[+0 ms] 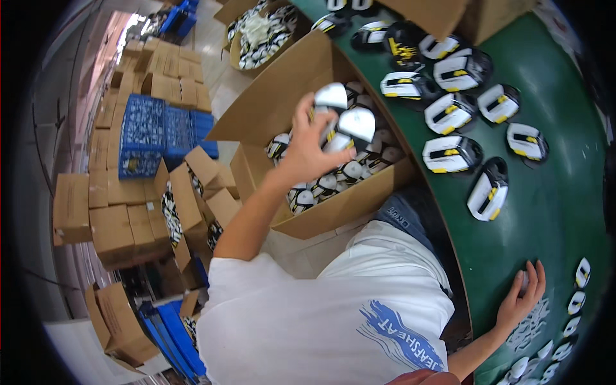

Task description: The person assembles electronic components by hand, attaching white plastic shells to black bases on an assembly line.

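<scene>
My left hand point(309, 149) is closed around a pair of rounded white-and-black shells point(357, 123) with yellow accents, tilted and slightly blurred. It holds them above an open cardboard box point(256, 106) in which many similar shells point(324, 185) lie. On the green table point(545, 224), my right hand point(523, 298) rests with bent fingers. A small greyish thing shows between its thumb and fingers, too covered to name. Beside that hand lies a cluster of small pale pieces point(529, 327). More white, black and yellow shells point(452, 154) are spread over the table's far part.
White pieces point(576, 302) line the table's right side. Another cardboard box point(443, 16) sits at the table's far end. On the floor stand a box of parts point(262, 38), stacked cartons point(112, 234) and blue crates point(144, 138). The table edge runs close by my body.
</scene>
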Tool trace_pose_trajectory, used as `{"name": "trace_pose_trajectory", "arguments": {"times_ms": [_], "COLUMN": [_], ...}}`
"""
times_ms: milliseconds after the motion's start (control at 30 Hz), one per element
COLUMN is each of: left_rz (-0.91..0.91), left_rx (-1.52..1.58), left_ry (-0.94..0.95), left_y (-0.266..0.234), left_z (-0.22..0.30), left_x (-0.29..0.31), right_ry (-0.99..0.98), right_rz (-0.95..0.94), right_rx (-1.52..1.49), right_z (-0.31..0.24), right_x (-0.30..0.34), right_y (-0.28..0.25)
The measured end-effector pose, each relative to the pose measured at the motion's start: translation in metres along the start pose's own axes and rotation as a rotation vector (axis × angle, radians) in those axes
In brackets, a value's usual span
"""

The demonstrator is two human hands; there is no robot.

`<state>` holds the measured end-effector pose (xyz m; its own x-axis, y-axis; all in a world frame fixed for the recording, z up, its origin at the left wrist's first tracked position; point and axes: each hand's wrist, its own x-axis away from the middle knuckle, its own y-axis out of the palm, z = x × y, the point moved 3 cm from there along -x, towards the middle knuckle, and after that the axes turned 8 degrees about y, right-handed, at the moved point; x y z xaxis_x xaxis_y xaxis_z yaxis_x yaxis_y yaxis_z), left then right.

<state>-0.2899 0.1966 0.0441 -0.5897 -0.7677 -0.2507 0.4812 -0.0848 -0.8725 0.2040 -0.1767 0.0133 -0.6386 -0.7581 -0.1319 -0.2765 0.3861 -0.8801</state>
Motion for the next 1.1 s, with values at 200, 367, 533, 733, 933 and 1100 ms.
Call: {"name": "trace_pose_trajectory", "arguments": {"times_ms": [200, 367, 533, 733, 933, 1100], "left_rz": [-0.129, -0.274, -0.401, -0.225, 0.271, 0.181], "left_rx": [-0.041, -0.192, -0.109, -0.145, -0.137, 0.225], "left_ry": [-0.478, -0.385, -0.372, -0.261, 0.246, 0.792], "left_y": [0.089, 0.112, 0.14, 0.141, 0.059, 0.049], "left_z": [-0.118, -0.219, -0.276, -0.245, -0.052, 0.153], "left_x": [0.088, 0.051, 0.04, 0.03, -0.061, -0.173], "right_ry": [-0.011, 0.06, 0.011, 0.092, 0.09, 0.058], "right_rz": [-0.005, 0.016, 0.041, 0.067, 0.09, 0.092], "right_rx": [0.031, 0.015, 0.089, 0.066, 0.034, -0.099], "right_z": [0.013, 0.014, 0.006, -0.011, -0.026, -0.023], "right_x": [-0.001, 0.007, 0.006, -0.001, -0.004, -0.003], "right_y": [0.008, 0.006, 0.006, -0.002, -0.014, -0.018]}}
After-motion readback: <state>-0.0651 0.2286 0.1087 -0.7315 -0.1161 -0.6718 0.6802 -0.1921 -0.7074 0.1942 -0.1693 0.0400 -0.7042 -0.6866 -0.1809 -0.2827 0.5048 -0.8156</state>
